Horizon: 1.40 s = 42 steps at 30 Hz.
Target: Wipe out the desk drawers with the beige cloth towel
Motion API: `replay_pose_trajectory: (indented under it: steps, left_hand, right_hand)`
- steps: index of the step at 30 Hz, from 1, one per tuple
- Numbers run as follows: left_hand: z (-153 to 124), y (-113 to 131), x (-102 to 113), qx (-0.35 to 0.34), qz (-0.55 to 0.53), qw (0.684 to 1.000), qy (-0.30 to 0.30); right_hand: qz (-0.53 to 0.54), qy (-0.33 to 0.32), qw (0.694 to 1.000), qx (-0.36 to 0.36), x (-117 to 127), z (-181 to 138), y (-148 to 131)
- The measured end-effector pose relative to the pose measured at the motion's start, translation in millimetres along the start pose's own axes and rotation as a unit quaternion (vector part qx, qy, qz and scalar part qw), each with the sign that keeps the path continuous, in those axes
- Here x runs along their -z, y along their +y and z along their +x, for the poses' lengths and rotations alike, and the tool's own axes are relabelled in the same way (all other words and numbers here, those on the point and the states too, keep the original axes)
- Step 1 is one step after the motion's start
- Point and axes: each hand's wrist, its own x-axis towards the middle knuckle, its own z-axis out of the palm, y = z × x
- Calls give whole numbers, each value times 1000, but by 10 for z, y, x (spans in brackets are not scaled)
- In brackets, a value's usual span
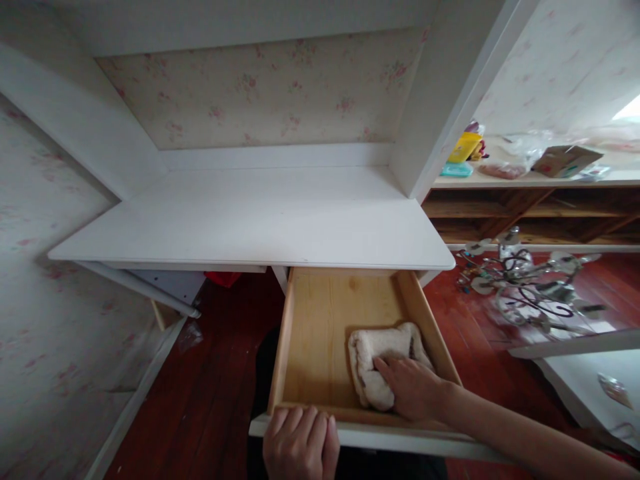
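Off-white cloth (377, 341) lies folded in the pulled-out drawer (320, 327), towards its front right corner, just beside the right side wall. Your right hand (414, 388) is palm down on it, fingertips on the cloth's top, forearm crossing the drawer's front edge. Can't tell if that grip is pinching fabric or only pressing.

Your left hand (301, 441) has its grip closed over the drawer's front edge, near the front left corner, fingers curled over the rim, knuckles up.

Drawer is bare pale wood inside with a white front. It sticks out from under the front edge of the white table (270, 213), near the table's front right corner. Uprights rise from the table's back corners; floral wallpaper (280, 97) shows between them.

Below the table's front edge, left of the drawer: a red object (221, 278), partly hidden, on dark red floor (230, 367).

Past the table's right edge: low wooden shelf unit (500, 208) with a yellow container (465, 148), plastic bags (533, 148) and a cardboard box (567, 160) on top. Chandelier (530, 277) sits on the floor in front of it.
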Motion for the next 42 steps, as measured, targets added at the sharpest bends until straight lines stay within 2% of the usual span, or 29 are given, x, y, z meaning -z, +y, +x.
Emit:
replay_pose_trajectory:
  steps: [4, 7, 10, 15, 19, 23, 29, 34, 38, 42]
  left_hand:
    - [-7, -13, 19, -10, 17, 1000, -19]
    - [-6, -11, 18, -11, 19, 1000, -17]
    - [5, -5, 12, -14, 27, 999, -12]
    - [23, 6, 21, -5, 36, 999, 4]
    - [22, -5, 11, -14, 46, 999, 13]
    - [13, -17, -17, -15, 55, 998, 21]
    - [-3, -26, -64, -12, 58, 998, 37]
    - [-9, -24, -134, -2, 43, 996, 74]
    - [1, -16, -164, 1, 38, 995, 94]
    - [15, -20, -162, -2, 48, 994, 100]
  right_hand:
    - [12, 13, 1000, 10, 65, 82, -15]
    - [-13, 23, 999, 32, 156, 199, -137]
    - [-18, 30, 998, 59, 253, 362, -413]
    - [-4, 42, 987, 152, 324, 715, -966]
    - [5, 29, 987, 160, 371, 931, -1212]
    - [6, 27, 987, 156, 392, 964, -1226]
    - [20, 67, 990, 124, 383, 1003, -1145]
    - [16, 128, 991, 42, 538, 1292, -1062]
    - [6, 180, 984, 3, 741, 1550, -964]
    - [9, 203, 979, -32, 874, 1746, -896]
